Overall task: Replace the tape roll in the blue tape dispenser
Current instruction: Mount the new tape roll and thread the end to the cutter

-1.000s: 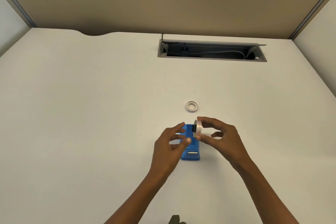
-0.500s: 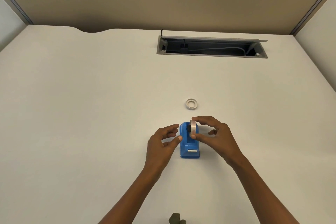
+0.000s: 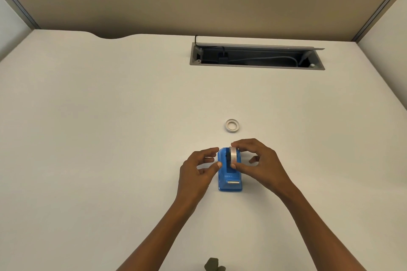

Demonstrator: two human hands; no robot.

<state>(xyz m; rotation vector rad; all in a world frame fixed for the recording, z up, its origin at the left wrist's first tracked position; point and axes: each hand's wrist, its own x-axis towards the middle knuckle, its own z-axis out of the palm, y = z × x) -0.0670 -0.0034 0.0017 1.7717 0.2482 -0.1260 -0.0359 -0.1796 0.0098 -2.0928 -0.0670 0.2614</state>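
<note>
The blue tape dispenser (image 3: 229, 174) stands on the white desk (image 3: 110, 138), its metal cutter facing me. A clear tape roll (image 3: 232, 156) on a dark hub sits upright in the dispenser's slot. My right hand (image 3: 257, 164) pinches the roll between thumb and forefinger from the right. Against the dispenser's left side, my left hand (image 3: 198, 168) has its fingers apart, thumb and forefinger touching the blue wall. A small white tape core (image 3: 232, 126) lies flat on the desk just beyond the dispenser.
A grey cable trough (image 3: 256, 56) with its lid up and cords inside is set into the desk's far side. Partition walls rise behind and at both sides. A dark object (image 3: 212, 265) shows at the bottom edge.
My right hand has brought the tape roll down and left into the dispenser's slot. My left hand has shifted left, to the dispenser's side.
</note>
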